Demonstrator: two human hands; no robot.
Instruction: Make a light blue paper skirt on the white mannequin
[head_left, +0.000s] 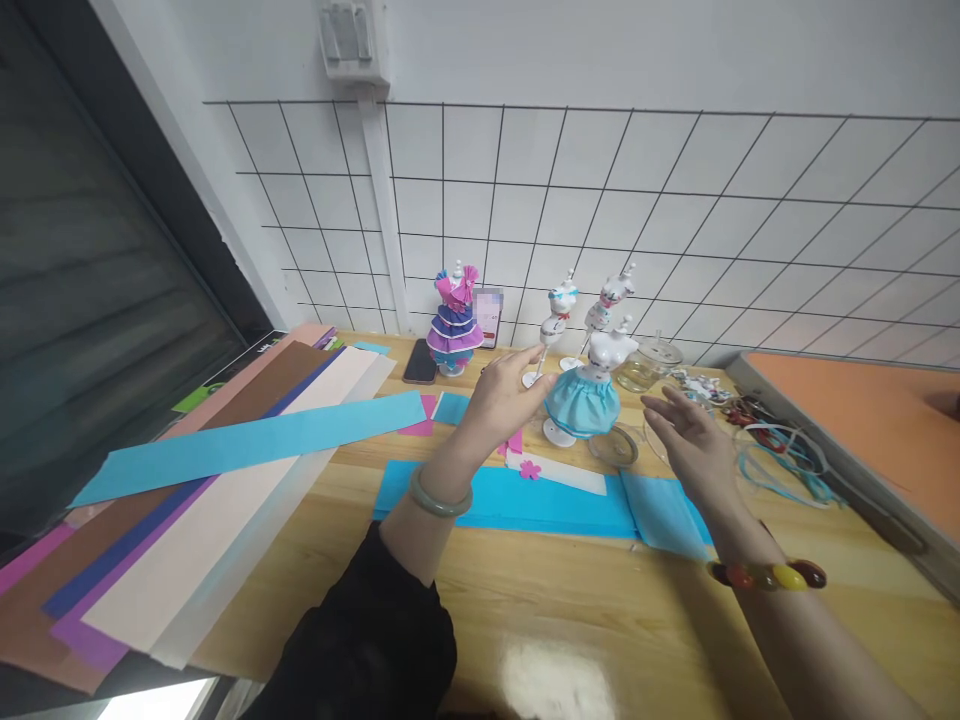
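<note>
The left hand (pixel 508 396) and right hand (pixel 694 442) are apart, fingers loosely spread and gripping nothing I can see, flanking the blue-skirted mannequin (pixel 583 402) just right of centre frame. A careless sideways brush could tip it toward the clear jar (pixel 637 376).

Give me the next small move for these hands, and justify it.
Probably bring the right hand in to steady the dress form wearing the light blue skirt. The right hand is open and holds nothing, apart from the form on one side, while the left hand reaches close to the skirt on the other.
</note>
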